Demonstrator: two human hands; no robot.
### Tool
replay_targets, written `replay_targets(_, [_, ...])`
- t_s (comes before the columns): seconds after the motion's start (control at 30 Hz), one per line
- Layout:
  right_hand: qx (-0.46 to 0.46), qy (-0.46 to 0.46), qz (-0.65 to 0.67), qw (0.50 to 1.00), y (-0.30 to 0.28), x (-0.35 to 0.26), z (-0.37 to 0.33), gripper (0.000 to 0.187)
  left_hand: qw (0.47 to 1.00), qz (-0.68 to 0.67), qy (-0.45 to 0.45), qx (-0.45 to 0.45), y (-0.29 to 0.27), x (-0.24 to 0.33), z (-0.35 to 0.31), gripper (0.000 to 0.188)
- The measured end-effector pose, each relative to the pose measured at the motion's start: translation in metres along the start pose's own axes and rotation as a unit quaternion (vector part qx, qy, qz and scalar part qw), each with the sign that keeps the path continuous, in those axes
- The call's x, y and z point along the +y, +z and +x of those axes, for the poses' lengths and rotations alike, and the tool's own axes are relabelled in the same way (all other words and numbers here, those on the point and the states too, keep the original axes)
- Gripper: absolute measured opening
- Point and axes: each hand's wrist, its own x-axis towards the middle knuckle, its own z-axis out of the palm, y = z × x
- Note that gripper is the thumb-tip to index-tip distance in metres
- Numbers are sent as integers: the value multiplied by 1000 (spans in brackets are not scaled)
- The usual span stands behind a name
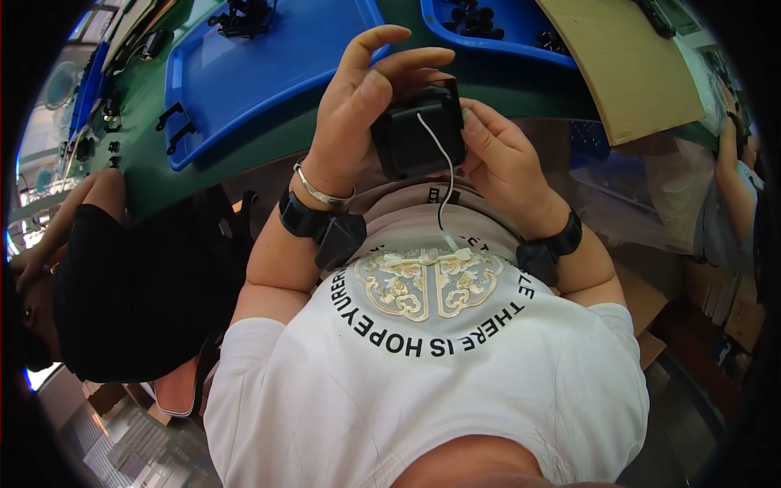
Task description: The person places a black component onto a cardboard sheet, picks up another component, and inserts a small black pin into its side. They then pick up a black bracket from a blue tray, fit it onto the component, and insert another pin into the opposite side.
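Observation:
Between my two hands is a black, square plastic housing, tilted, with a thin white cable running down from it in front of my shirt. My left hand is at its left side, thumb near the upper left corner. Two of its fingers stretch past the top edge, and the others are partly hidden behind the housing. My right hand pinches the right edge, its thumb in front and fingertips partly hidden. Each wrist wears a black strapped device.
A green table lies ahead, bearing a blue tray with black parts and a black bracket on its rim. Another blue tray holds several black parts beside brown cardboard. A person in black is at left; another person's arm at right.

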Motion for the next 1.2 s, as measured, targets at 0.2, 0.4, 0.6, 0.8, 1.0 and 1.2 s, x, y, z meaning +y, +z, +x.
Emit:
replay_targets(0.2, [-18, -107, -42, 993, -16, -7, 1, 36, 972, 202, -58, 102, -9, 5, -13, 39])
replay_targets(0.4, [45, -212, -173, 961, -3, -5, 1, 36, 949, 299, -47, 93, -3, 0, -15, 37])
replay_targets(0.6, [80, -173, -149, 970, -4, -2, 3, 36, 914, 388, 29, 119, 5, -9, -20, 29])
replay_targets(0.8, [46, -137, -21, 989, 1, 0, 4, 33, 869, 473, 86, 116, 4, -5, -19, 26])
replay_targets(1.0, [52, -106, -16, 993, -2, 0, 7, 34, 888, 449, 63, 83, -5, -8, -22, 28])
replay_targets(1.2, [31, -125, -5, 992, -1, -1, 8, 33, 926, 372, 13, 67, -6, 3, -22, 31])
